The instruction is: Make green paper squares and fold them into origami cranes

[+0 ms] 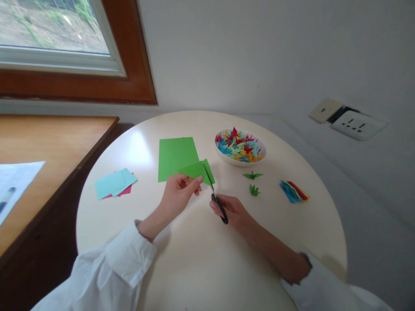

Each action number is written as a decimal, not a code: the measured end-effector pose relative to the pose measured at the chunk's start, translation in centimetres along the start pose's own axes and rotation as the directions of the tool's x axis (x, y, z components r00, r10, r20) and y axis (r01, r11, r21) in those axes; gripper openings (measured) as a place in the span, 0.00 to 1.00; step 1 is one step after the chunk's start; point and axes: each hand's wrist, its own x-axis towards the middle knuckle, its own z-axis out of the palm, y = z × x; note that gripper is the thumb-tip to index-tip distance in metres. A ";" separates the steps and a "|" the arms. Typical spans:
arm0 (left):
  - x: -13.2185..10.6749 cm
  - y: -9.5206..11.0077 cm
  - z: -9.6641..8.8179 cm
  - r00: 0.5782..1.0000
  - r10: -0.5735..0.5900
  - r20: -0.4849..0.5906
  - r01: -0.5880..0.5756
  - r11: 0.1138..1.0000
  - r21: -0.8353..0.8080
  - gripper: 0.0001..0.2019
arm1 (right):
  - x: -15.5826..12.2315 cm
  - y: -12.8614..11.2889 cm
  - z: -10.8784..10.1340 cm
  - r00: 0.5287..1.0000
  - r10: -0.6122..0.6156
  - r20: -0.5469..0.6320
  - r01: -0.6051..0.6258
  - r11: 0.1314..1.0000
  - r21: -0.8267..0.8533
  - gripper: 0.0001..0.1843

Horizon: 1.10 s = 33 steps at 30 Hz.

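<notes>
My left hand pinches a small green paper piece by its near edge, just above a round cream table. My right hand grips black-handled scissors, whose blades point up into the green piece. Under and behind that piece lies a larger green sheet, flat on the table.
A white bowl of colourful folded paper cranes sits right of the green sheet. Two small green cranes and a stack of coloured strips lie to the right. Light blue and red squares lie left. A wooden desk adjoins the table.
</notes>
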 end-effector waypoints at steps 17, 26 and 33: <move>0.0 0.1 0.0 1.000 -0.018 0.021 0.018 1.000 -0.009 0.17 | 0.0 0.2 0.0 1.000 -0.018 -0.017 0.018 1.000 0.000 0.27; -0.1 0.2 0.1 0.999 -0.025 0.028 0.026 1.000 -0.005 0.17 | -0.1 0.2 0.2 1.000 -0.012 -0.015 0.012 1.000 0.025 0.26; -0.1 0.3 0.0 0.999 -0.028 0.039 0.028 1.000 -0.001 0.17 | -0.1 0.1 0.1 1.000 0.000 -0.008 0.000 0.999 0.036 0.27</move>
